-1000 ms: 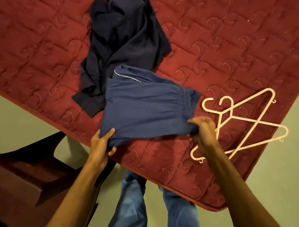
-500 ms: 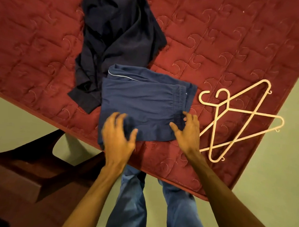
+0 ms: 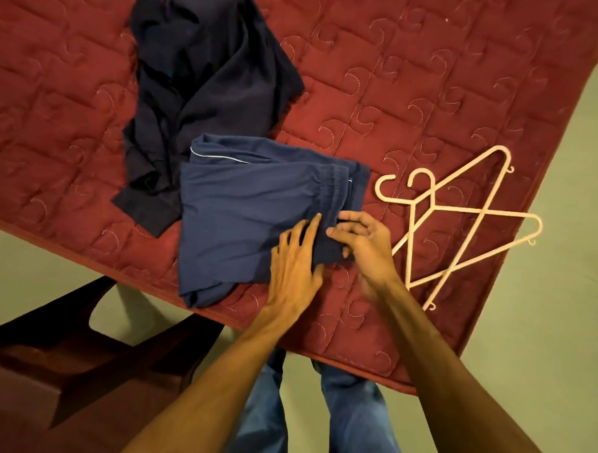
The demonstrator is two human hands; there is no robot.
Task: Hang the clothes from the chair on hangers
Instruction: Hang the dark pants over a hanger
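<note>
Folded blue shorts [image 3: 250, 217] lie on the red quilted mattress [image 3: 417, 77], near its front edge. My left hand [image 3: 296, 260] rests on the shorts' right part with its fingers spread and straight. My right hand [image 3: 362, 246] pinches the waistband corner at the shorts' right edge, fingers curled on the cloth. A crumpled dark navy garment [image 3: 208, 85] lies behind the shorts and touches them. Two cream plastic hangers [image 3: 462, 219] lie crossed on the mattress, just right of my right hand.
A dark wooden chair [image 3: 61, 370] stands at the lower left, beside the mattress edge. Pale green floor [image 3: 542, 339] shows to the right and left. My legs in blue jeans [image 3: 350, 427] stand against the mattress's front edge.
The shorts were laid down on the mattress and released. Both hands then came together at the waistband's right corner, where the right hand now pinches the cloth.
</note>
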